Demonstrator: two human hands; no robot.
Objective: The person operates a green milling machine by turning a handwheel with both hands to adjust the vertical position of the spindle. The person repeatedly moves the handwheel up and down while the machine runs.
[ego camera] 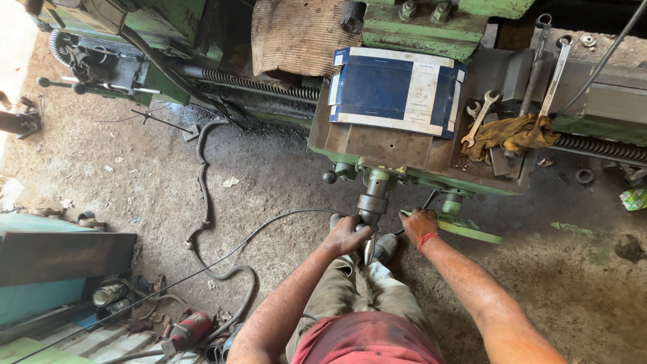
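Both arms reach forward and down from the person's body toward the front of a green machine carriage (377,145), a heavy cast-metal slab with chipped paint and a bare grey steel top. The left hand (347,236) is wrapped around the lower end of a grey metal crank handle (371,202), a stubby cylindrical part that hangs below the carriage's front edge; the fingers curl over it, knuckles up, wrist slightly bent. The right hand (419,224) is shut on the rim of a flat green handwheel (458,228), just right of the crank handle and also below the carriage front; a red thread circles that wrist. Both forearms are dusty and streaked.

On top of the carriage lies a flattened blue and white cardboard box (394,91). Right of it on the carriage top rest a small open-ended spanner (480,118), a crumpled mustard-yellow rag (515,133) and two long steel spanners (549,77). Left of the carriage a ribbed lead screw (263,84) runs along the machine. Below the carriage, on the grimy dirt floor, a dark cable (216,259) snakes past the person's grey shoes (385,247).
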